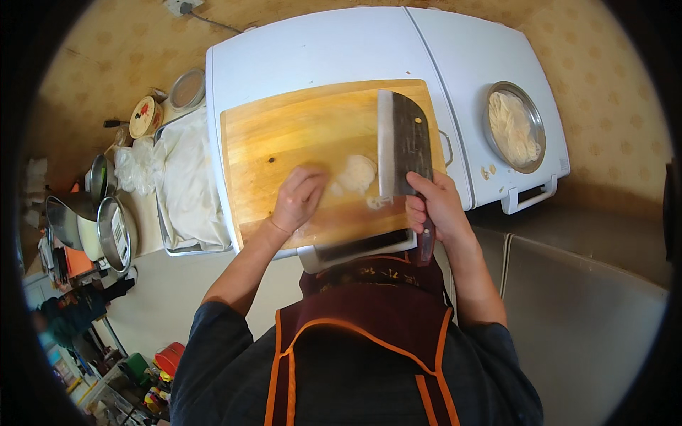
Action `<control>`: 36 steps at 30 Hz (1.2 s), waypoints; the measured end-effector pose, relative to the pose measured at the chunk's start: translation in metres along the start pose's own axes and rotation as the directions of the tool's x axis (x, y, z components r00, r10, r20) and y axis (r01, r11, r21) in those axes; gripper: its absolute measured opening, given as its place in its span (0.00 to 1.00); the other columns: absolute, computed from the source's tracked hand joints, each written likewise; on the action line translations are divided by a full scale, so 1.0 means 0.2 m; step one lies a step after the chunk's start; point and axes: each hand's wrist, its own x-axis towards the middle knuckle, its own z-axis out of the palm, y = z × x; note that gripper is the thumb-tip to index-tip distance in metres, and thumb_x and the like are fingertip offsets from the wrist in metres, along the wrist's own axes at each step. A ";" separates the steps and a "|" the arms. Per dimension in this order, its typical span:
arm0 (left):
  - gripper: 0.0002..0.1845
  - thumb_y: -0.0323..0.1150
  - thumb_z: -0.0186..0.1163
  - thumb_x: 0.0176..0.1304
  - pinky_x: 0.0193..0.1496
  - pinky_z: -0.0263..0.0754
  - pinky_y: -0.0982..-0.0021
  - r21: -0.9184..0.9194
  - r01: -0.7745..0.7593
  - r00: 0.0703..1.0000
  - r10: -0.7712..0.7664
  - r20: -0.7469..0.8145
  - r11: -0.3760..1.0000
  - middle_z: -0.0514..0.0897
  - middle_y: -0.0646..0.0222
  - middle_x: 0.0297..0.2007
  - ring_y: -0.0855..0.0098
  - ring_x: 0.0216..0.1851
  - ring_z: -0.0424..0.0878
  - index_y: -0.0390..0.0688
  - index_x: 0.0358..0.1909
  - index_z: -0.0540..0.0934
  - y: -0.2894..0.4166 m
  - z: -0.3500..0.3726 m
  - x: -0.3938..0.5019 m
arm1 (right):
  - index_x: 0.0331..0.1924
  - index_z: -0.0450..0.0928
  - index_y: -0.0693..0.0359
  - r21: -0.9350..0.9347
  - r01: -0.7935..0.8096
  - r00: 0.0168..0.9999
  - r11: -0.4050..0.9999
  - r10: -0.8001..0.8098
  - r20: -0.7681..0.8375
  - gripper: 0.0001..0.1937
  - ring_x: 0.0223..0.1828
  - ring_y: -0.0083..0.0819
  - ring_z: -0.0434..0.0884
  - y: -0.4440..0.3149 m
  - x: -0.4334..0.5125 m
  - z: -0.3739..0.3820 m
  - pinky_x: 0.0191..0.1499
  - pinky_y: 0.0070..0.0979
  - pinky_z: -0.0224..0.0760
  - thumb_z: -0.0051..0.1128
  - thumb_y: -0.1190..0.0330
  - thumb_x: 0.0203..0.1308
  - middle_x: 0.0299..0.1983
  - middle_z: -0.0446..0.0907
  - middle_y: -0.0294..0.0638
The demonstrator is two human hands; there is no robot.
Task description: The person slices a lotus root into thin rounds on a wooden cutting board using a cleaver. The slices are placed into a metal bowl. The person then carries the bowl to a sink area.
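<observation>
My right hand (pixel 434 205) grips a wide-bladed cleaver (pixel 410 141) by its dark handle, at the right side of a wooden cutting board (pixel 298 117). The blade stretches away from me above the board. Left of the blade, a small pile of pale, thin rounds (pixel 358 173) sits on the board, with a few pale scraps (pixel 379 202) nearer to me. My left hand (pixel 302 194) is over the board to the left of the pile, blurred, its fingers curled; whether something small is between them cannot be told.
The board rests on a white chest freezer (pixel 319 48). A metal bowl (pixel 539 138) with pale food in a plastic bag stands at the right. Left are a cloth-covered tray (pixel 189 181), an enamel lid (pixel 145 116) and metal bowls (pixel 128 234). Another person (pixel 74 314) is at the far left.
</observation>
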 end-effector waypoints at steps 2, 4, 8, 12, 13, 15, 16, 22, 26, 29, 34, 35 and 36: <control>0.13 0.18 0.74 0.57 0.50 0.82 0.59 0.009 0.041 0.999 -0.041 0.001 0.999 0.87 0.57 0.46 0.54 0.47 0.85 0.36 0.44 0.88 0.02 -0.01 -0.01 | 0.39 0.68 0.55 0.085 -0.047 0.999 0.995 0.045 0.029 0.10 0.14 0.22 0.65 0.00 -0.02 -0.04 0.13 0.26 0.60 0.55 0.64 0.80 0.18 0.64 0.31; 0.15 0.21 0.75 0.55 0.53 0.80 0.57 0.044 0.064 0.995 -0.067 0.075 0.997 0.86 0.58 0.47 0.54 0.49 0.83 0.37 0.46 0.88 0.05 0.00 -0.02 | 0.40 0.69 0.55 0.162 -0.072 0.992 0.984 0.055 0.110 0.09 0.13 0.20 0.64 0.02 -0.04 -0.09 0.12 0.24 0.57 0.54 0.64 0.80 0.18 0.63 0.29; 0.15 0.24 0.76 0.54 0.55 0.76 0.57 0.105 0.127 0.982 -0.140 0.125 0.986 0.84 0.57 0.47 0.52 0.52 0.80 0.39 0.44 0.88 0.10 0.05 -0.03 | 0.53 0.73 0.61 0.296 -0.117 0.947 0.948 0.017 0.319 0.10 0.11 0.17 0.61 0.08 -0.03 -0.19 0.08 0.20 0.54 0.46 0.63 0.83 0.17 0.62 0.27; 0.10 0.24 0.76 0.56 0.49 0.77 0.57 0.083 0.283 0.954 -0.289 0.080 0.956 0.84 0.56 0.40 0.52 0.45 0.81 0.38 0.38 0.85 0.10 0.08 -0.03 | 0.62 0.73 0.62 0.402 -0.187 0.893 0.896 -0.015 0.450 0.14 0.11 0.17 0.61 0.12 -0.03 -0.26 0.08 0.19 0.55 0.44 0.63 0.84 0.17 0.61 0.27; 0.09 0.25 0.75 0.56 0.47 0.77 0.57 0.066 0.337 0.935 -0.342 0.092 0.939 0.84 0.55 0.38 0.51 0.43 0.82 0.38 0.37 0.85 0.09 0.07 -0.03 | 0.64 0.72 0.62 0.420 -0.198 0.878 0.886 -0.029 0.477 0.15 0.10 0.17 0.60 0.12 -0.03 -0.27 0.08 0.19 0.55 0.44 0.63 0.84 0.17 0.61 0.27; 0.08 0.25 0.74 0.58 0.45 0.77 0.56 0.049 0.384 0.919 -0.387 0.076 0.922 0.84 0.55 0.36 0.51 0.41 0.82 0.38 0.36 0.84 0.09 0.07 -0.03 | 0.63 0.73 0.60 0.443 -0.193 0.893 0.876 -0.031 0.450 0.15 0.12 0.18 0.62 0.10 -0.06 -0.26 0.09 0.19 0.54 0.45 0.62 0.84 0.19 0.62 0.28; 0.08 0.25 0.74 0.59 0.44 0.78 0.55 0.053 0.381 0.923 -0.383 0.045 0.923 0.84 0.55 0.35 0.51 0.40 0.82 0.38 0.37 0.84 0.08 0.07 -0.02 | 0.63 0.73 0.59 0.415 -0.146 0.914 0.898 -0.038 0.404 0.15 0.12 0.18 0.62 0.09 -0.08 -0.25 0.09 0.19 0.54 0.45 0.62 0.84 0.19 0.62 0.29; 0.06 0.24 0.71 0.63 0.48 0.77 0.55 0.111 0.321 0.946 -0.313 -0.088 0.940 0.85 0.54 0.37 0.50 0.43 0.82 0.37 0.40 0.86 0.09 0.11 -0.01 | 0.44 0.80 0.68 -0.771 0.311 0.861 0.556 -0.507 -0.018 0.07 0.24 0.33 0.81 0.11 -0.17 -0.12 0.28 0.32 0.76 0.61 0.72 0.71 0.30 0.81 0.47; 0.07 0.24 0.70 0.63 0.52 0.76 0.55 0.103 0.289 0.948 -0.270 -0.168 0.952 0.85 0.54 0.40 0.49 0.46 0.81 0.37 0.43 0.87 0.10 0.14 -0.03 | 0.65 0.80 0.71 -0.921 0.382 0.538 -0.078 -0.792 0.290 0.30 0.35 0.43 0.84 0.16 -0.17 -0.13 0.39 0.36 0.80 0.74 0.76 0.56 0.34 0.81 0.47; 0.07 0.24 0.69 0.63 0.51 0.75 0.53 0.068 0.277 0.949 -0.262 -0.174 0.958 0.84 0.54 0.39 0.48 0.44 0.80 0.38 0.42 0.86 0.09 0.14 -0.05 | 0.64 0.81 0.70 -0.912 0.312 0.485 -0.267 -0.781 0.394 0.32 0.37 0.43 0.83 0.18 -0.13 -0.15 0.40 0.37 0.80 0.77 0.77 0.51 0.35 0.81 0.45; 0.08 0.24 0.68 0.64 0.51 0.75 0.53 0.050 0.287 0.945 -0.275 -0.174 0.956 0.84 0.53 0.40 0.48 0.45 0.80 0.38 0.44 0.86 0.06 0.14 -0.07 | 0.61 0.84 0.69 -0.901 0.325 0.436 -0.287 -0.800 0.412 0.29 0.38 0.42 0.83 0.21 -0.09 -0.13 0.40 0.36 0.80 0.76 0.78 0.51 0.36 0.82 0.45; 0.08 0.24 0.67 0.64 0.51 0.75 0.52 0.036 0.294 0.943 -0.283 -0.177 0.955 0.84 0.53 0.40 0.48 0.45 0.80 0.37 0.44 0.86 0.06 0.15 -0.08 | 0.60 0.85 0.69 -0.905 0.335 0.428 -0.261 -0.813 0.394 0.28 0.37 0.42 0.83 0.22 -0.10 -0.12 0.40 0.36 0.80 0.76 0.78 0.51 0.36 0.82 0.45; 0.08 0.24 0.68 0.64 0.51 0.75 0.53 0.035 0.292 0.939 -0.280 -0.198 0.956 0.84 0.54 0.40 0.48 0.45 0.80 0.37 0.45 0.86 0.06 0.15 -0.08 | 0.58 0.85 0.70 -0.900 0.385 0.422 -0.204 -0.829 0.368 0.24 0.34 0.40 0.83 0.23 -0.10 -0.09 0.38 0.35 0.79 0.74 0.78 0.54 0.34 0.83 0.44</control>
